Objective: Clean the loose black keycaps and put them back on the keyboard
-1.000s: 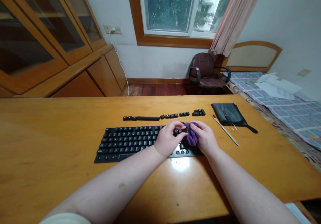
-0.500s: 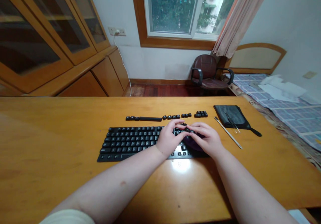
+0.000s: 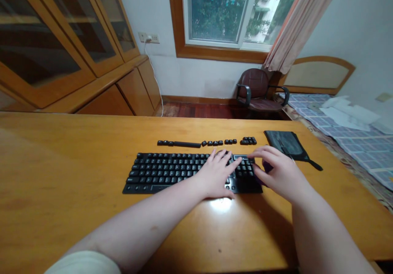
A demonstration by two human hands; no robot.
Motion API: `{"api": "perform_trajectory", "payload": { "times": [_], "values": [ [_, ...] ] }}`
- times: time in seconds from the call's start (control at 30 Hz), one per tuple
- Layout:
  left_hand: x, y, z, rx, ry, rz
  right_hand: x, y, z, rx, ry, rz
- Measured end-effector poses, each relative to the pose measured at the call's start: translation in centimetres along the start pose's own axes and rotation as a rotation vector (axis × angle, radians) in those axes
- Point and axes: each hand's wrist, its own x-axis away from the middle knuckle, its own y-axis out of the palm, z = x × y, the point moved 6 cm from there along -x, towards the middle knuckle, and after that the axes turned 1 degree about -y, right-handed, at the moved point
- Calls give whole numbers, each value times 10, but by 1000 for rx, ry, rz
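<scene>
A black keyboard (image 3: 172, 169) lies on the wooden desk, with its bottom-row keycaps and some on the right side off. My left hand (image 3: 215, 176) rests palm down across its right half, fingers spread, holding nothing. At the keyboard's right end, my right hand (image 3: 276, 169) is curled, with its fingertips beside the number keys. A dark purple object (image 3: 267, 167) shows between its thumb and fingers; most of it is hidden, so I cannot tell its kind. Loose black keycaps (image 3: 215, 143) lie in a row behind the keyboard, with the long spacebar (image 3: 184, 144) among them.
A black pouch (image 3: 285, 143) with a strap lies at the desk's right, with thin metal tools on it partly hidden by my hand. Beyond the desk stand an office chair (image 3: 253, 88), a bed (image 3: 346, 120) and a glass-door cabinet (image 3: 107, 67).
My hands were together over the keyboard's right part and have parted. The left now lies flat with fingers spread; the right has moved right with the purple object. The view has shifted slightly.
</scene>
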Motion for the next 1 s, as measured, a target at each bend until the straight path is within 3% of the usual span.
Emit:
{"api": "perform_trajectory", "payload": {
  "times": [0.1,0.17,0.33,0.43,0.73,1.0],
  "values": [
    [1,3,-1,-26,-23,-30,1,-19,6,80,2,28],
    [1,4,-1,-37,-39,-32,2,-16,13,75,3,-13],
    [-1,4,-5,-74,-97,-55,9,31,19,-13,73,-309],
    [-2,5,-7,-98,-110,-82,14,49,12,-40,63,-416],
    [-2,8,-8,-118,-98,-80,18,62,23,48,160,-472],
    [-1,9,-9,-123,-95,-70,18,67,17,90,133,-502]
  ]
}}
